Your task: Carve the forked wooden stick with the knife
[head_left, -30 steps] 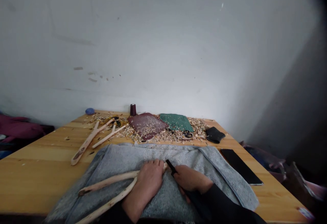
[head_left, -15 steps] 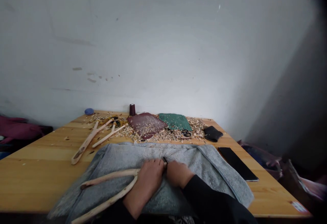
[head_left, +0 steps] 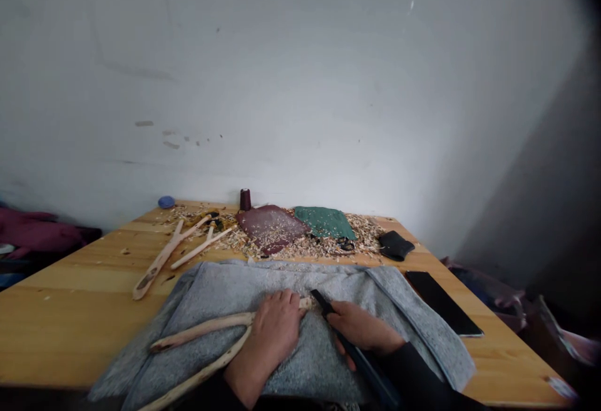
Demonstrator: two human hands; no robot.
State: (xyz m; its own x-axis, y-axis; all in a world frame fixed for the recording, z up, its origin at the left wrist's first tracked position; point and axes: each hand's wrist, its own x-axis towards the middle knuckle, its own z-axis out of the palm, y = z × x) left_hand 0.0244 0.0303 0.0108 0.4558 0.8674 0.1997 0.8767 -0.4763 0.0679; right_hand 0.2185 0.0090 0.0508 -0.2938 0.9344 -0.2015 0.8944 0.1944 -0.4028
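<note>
Pale forked branch (head_left: pixel 201 326), left grip (head_left: pixel 277 329) clamped on it; right grip (head_left: pixel 361 329) around black-handled knife (head_left: pixel 322 302)

This is a small woodcarving workshop. A wooden table (head_left: pixel 70 336) stands against a plain white wall (head_left: pixel 300 86). Lots of wood shavings (head_left: pixel 328 245) lie all over the far end of it. Two pale forked sticks (head_left: pixel 162 258) rest there too, near a dark red pad (head_left: pixel 270 228) and a green pad (head_left: pixel 323 222). A thick gray cloth (head_left: pixel 310 373) covers the near side.
</note>
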